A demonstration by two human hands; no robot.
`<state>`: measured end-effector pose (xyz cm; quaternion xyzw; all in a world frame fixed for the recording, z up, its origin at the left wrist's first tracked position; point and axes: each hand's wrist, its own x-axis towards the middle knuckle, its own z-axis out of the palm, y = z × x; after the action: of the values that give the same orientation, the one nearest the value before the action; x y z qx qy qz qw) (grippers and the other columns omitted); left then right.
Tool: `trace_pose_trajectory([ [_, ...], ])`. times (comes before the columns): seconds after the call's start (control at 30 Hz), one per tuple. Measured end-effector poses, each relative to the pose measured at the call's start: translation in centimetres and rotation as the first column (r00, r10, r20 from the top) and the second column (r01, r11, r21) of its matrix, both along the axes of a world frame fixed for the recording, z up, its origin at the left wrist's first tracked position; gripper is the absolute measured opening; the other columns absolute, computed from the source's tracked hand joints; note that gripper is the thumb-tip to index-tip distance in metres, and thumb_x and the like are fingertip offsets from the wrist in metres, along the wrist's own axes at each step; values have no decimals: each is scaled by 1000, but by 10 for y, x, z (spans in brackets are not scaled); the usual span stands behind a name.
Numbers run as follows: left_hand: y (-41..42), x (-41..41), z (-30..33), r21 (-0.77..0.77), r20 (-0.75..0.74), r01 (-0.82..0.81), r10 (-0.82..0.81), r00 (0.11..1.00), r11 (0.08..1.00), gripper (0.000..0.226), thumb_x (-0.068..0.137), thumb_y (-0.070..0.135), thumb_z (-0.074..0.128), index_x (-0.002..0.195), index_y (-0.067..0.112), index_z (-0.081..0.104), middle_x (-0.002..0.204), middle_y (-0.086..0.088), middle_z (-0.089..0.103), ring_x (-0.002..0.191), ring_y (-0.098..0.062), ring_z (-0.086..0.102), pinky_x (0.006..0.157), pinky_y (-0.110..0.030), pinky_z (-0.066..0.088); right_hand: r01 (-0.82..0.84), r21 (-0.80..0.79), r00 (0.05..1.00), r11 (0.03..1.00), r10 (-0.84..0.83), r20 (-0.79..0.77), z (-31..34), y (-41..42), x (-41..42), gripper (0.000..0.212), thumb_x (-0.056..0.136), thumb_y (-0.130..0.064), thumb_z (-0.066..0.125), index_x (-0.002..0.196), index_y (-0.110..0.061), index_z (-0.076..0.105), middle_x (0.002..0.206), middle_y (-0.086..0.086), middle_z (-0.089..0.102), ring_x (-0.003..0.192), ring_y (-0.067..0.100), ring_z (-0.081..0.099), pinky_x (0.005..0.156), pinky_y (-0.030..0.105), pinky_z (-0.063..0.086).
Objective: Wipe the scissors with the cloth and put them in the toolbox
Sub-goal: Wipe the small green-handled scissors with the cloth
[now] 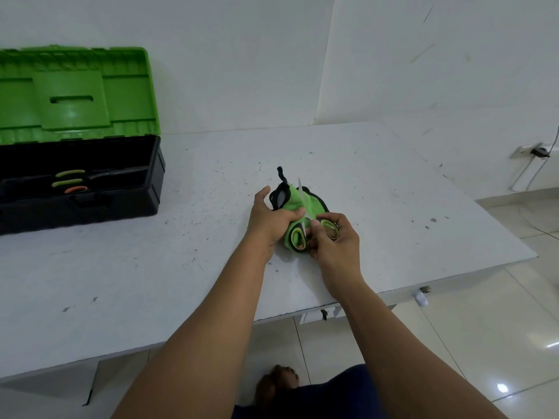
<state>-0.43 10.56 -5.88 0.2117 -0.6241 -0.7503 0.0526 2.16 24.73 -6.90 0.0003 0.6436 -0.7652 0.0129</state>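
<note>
A pair of scissors (329, 228) with green-and-black handles lies over the middle of the white table, blades pointing away from me. My right hand (334, 240) grips the handles. My left hand (272, 219) holds a green cloth (311, 202) with a black edge, bunched around the blades; a pale blade tip sticks out above the cloth. The toolbox (151, 189) stands at the far left, black body, green lid (75, 95) swung up and open. Several other scissors with green and orange handles (71, 181) lie inside it.
The white table (151, 267) is speckled with dark specks. Its right edge runs diagonally past my right hand, with tiled floor beyond. A wall socket with a plug and cable (538, 152) sits at the far right. A bare foot (278, 385) shows under the table's front edge.
</note>
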Motion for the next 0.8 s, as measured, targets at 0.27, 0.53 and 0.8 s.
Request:
trace_pose_trajectory([
  [0.27, 6, -14, 7, 29, 9, -191, 191, 981, 981, 66, 83, 5, 86, 133, 24, 47, 120, 1, 67, 110, -21, 69, 100, -41, 59, 23, -3, 1000, 1000, -23, 19, -1, 1, 0, 9, 101, -10, 66, 109, -9, 62, 68, 3, 70, 58, 13, 62, 53, 25, 47],
  [0.53, 12, -5, -1, -44, 15, -95, 96, 995, 995, 70, 84, 6, 86, 139, 22, 46, 116, 7, 66, 110, -16, 68, 99, -35, 58, 27, -33, 998, 999, -25, 65, 0, 3, -5, 6, 101, -9, 65, 106, -9, 64, 66, 1, 68, 57, 13, 58, 54, 26, 48],
  [0.8, 2, -27, 12, 30, 85, -221, 218, 972, 975, 60, 85, 1, 81, 124, 23, 41, 125, -8, 63, 114, -27, 66, 103, -45, 57, 38, 37, 999, 999, -39, 21, -3, 2, -3, 4, 99, -10, 68, 102, -12, 65, 71, 5, 65, 61, 15, 59, 56, 28, 48],
])
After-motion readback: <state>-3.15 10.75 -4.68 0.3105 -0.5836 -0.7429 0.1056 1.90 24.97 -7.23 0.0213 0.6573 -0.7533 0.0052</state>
